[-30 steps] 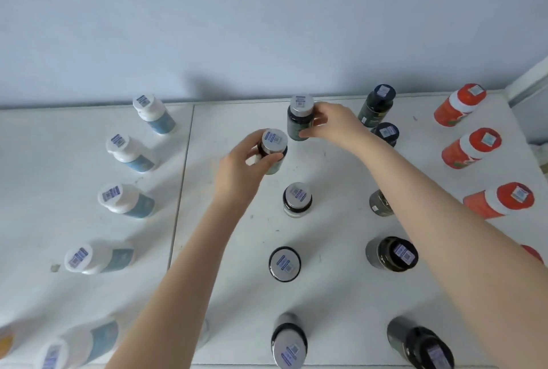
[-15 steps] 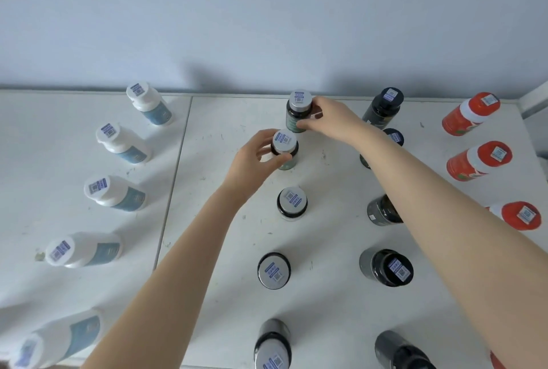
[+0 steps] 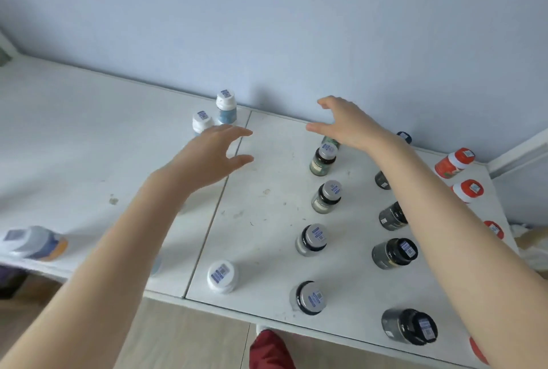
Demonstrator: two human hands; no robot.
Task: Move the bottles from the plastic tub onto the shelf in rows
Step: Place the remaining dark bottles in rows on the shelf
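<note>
Left hand [image 3: 207,155] open: fingers spread, loosely bent, thumb apart from the rest, holding nothing. It hovers over the shelf [image 3: 74,146], just left of the seam [image 3: 218,208] btw the two white panels. Right hand [image 3: 350,125] also splayed & empty, palm down, over the far end of the silver-cap row [image 3: 327,198], fingertips pointing left. Under the right hand is a green-label bottle [image 3: 330,141], mostly hidden, only a bit of the body showing; contact cannot be told. Next toward the viewer are 4 more silver-cap bottles, upright, one behind the other, well spaced, each w/ a small blue-print sticker on the lid; the nearest stands close to the front edge. Right of that is the black-cap row [image 3: 396,253]: dark bottles, same spacing, several partly behind the right forearm, farthest one near the wall [image 3: 267,27]. Further right, at the shelf's edge, are the red-cap bottles [image 3: 455,162] w/ orange-red bodies, the lower ones cut off by the arm & frame. On the left hand's side, two white bottles [image 3: 226,107] stand at the back by the wall; the nearer one is partly covered by the fingers, touching or not unclear. One white-cap bottle [image 3: 222,276] stands alone near the front edge, just right of the seam. Far left is a blurred white bottle [image 3: 34,242] w/ a blue & orange label. Shelf surface is scuffed, w/ small dark marks. Below the front edge are the wood-tone floor [image 3: 192,339] & a red item [image 3: 269,351], too cropped to ID.
</note>
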